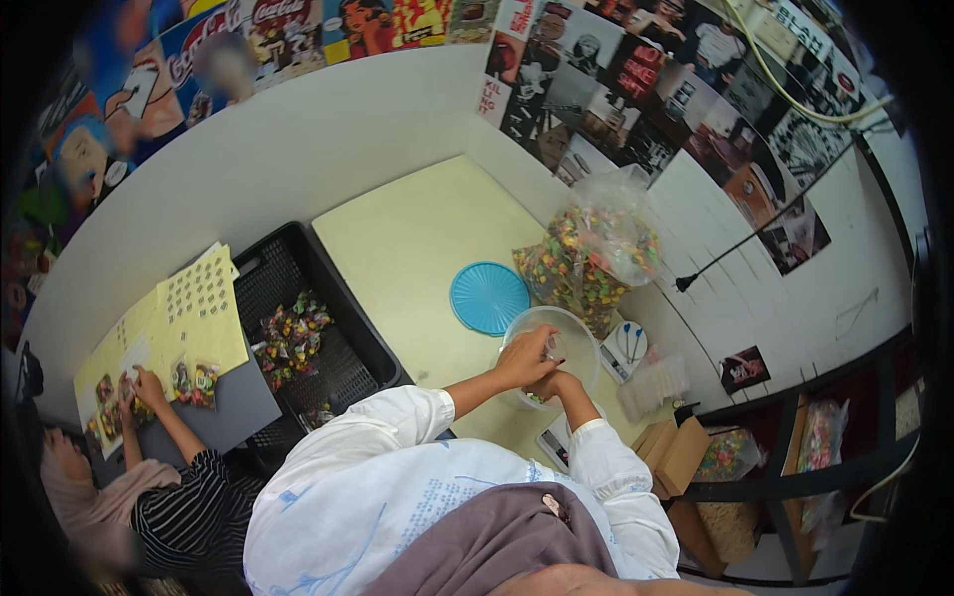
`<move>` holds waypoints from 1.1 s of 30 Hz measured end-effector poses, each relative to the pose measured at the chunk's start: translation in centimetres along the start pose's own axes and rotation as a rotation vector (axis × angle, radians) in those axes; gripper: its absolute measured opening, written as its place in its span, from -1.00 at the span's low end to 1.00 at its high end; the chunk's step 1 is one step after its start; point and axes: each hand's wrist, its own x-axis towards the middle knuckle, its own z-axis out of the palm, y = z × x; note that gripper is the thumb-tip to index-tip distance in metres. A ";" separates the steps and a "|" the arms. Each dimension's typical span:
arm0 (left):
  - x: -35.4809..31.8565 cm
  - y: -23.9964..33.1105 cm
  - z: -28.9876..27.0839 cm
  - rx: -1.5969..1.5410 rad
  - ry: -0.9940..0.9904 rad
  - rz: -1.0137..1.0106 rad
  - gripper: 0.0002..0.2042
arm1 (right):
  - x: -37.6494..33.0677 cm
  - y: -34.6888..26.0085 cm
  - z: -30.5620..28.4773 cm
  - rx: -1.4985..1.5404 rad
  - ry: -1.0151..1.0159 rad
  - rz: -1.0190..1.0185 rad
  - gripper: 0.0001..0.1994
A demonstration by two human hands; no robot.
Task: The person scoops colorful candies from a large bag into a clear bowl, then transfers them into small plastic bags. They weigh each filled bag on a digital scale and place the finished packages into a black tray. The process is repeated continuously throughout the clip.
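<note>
Single wide fisheye view, worn on the head, looking steeply down and forward from close above the clear round bowl (550, 343). Straight wall and table edges curved toward a dark rim. Own white sleeves entering from the lower edge, below the bowl. Poster-covered wall (636, 79) far beyond the bowl, at top. No second view, so no shared area.

Tabletop (328, 139), white: yellow mat (417, 238), black crate (298, 268), blue lid (489, 297), clear bowl (581, 333), candy bag (596, 253), scale (624, 350).
</note>
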 end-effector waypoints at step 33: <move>-0.3 -0.8 0.8 0.160 0.032 0.141 -0.45 | 2.4 -2.7 -0.4 0.021 0.043 0.170 -0.74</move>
